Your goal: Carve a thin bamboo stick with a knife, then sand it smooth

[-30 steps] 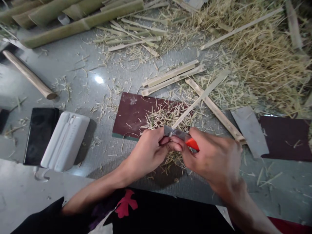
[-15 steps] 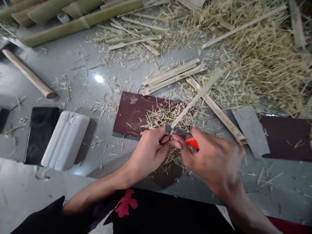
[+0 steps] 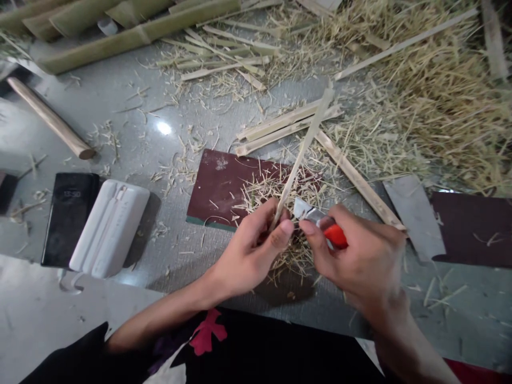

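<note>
My left hand (image 3: 256, 245) is closed around the lower end of a thin, pale bamboo strip (image 3: 304, 152), which slants up and away to the right. My right hand (image 3: 352, 250) grips a utility knife (image 3: 336, 234) with an orange-red handle; its grey blade end points up and left. A small gap parts the blade from the strip. Beneath both hands, bamboo shavings (image 3: 264, 194) are heaped over a dark red-brown board (image 3: 218, 186). The lower part of the strip is hidden inside my left fingers.
A black phone (image 3: 70, 218) and a white power bank (image 3: 112, 229) lie at left, near a round wooden stick (image 3: 52, 120). Split bamboo pieces (image 3: 360, 184) lie beyond the board. Bamboo poles (image 3: 140, 37) and a large shavings pile (image 3: 436, 106) fill the back.
The knife has moved right, away from the strip and my left hand. The strip has swung to a steeper angle, its far end shifting left. My left thumb has changed position.
</note>
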Tool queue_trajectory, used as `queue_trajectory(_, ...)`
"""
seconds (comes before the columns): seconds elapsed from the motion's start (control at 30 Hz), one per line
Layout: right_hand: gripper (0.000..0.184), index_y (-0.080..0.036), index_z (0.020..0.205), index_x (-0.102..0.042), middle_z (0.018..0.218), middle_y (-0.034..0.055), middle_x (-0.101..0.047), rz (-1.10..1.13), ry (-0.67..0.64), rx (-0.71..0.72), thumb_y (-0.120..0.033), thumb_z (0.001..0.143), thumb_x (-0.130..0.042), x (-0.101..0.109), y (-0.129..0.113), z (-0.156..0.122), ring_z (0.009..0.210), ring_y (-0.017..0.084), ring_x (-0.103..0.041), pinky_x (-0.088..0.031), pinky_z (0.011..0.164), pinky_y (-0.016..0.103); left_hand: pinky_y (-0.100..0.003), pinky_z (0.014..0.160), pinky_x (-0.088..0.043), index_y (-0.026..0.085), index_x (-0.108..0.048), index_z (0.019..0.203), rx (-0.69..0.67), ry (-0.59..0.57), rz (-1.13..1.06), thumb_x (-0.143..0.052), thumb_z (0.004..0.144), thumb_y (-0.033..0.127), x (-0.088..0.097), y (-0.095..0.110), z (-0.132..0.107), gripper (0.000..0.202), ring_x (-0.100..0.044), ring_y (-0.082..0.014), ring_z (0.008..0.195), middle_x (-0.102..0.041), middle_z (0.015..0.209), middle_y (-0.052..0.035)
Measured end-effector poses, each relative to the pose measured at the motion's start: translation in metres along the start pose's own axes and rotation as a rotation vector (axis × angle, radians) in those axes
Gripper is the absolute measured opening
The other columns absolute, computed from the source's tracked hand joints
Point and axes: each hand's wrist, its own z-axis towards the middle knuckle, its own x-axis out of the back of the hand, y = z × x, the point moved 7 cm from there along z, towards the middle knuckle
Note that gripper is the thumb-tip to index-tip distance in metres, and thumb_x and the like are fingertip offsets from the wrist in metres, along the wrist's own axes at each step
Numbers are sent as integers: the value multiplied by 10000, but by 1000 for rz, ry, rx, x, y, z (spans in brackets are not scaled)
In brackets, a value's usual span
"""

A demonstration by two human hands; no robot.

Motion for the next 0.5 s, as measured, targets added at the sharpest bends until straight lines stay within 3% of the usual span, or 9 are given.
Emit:
queue_trajectory(0.1, 397, -193, 592, -437, 458, -41, -468, 66, 9, -13, -471, 868, -507, 3, 3, 2, 405, 59, -411, -273, 437, 213, -192, 378, -223, 191, -437, 846, 42, -57, -139, -413, 929, 365, -4, -3, -1, 194, -220, -56, 412, -247, 542, 91)
queue_trajectory(0.2, 406, -196, 592, -426, 457, -44, -456, 93, -41, 13, -489, 860, -510, 1, 4, 3, 399, 63, -387, -260, 438, 222, -213, 434, -299, 171, -466, 811, 10, -37, -12, -408, 925, 314, -2, 0, 0, 192, -321, -70, 466, -336, 574, 60)
queue_trajectory(0.37, 418, -194, 590, -445, 441, -42, -444, 115, -182, 75, -520, 846, -507, -9, 0, 2, 390, 82, -389, -222, 447, 249, -215, 419, -217, 176, -419, 698, -33, 4, 180, -425, 881, 196, 1, 10, -1, 184, -249, -68, 484, -315, 584, 56)
queue_trajectory(0.5, 423, -191, 592, -469, 436, -37, -451, 109, -204, 83, -532, 840, -506, -10, -1, 1, 390, 89, -400, -214, 453, 256, -211, 438, -259, 190, -395, 700, -39, -40, 264, -505, 784, 150, -3, 13, -5, 144, -315, -74, 508, -338, 606, 53)
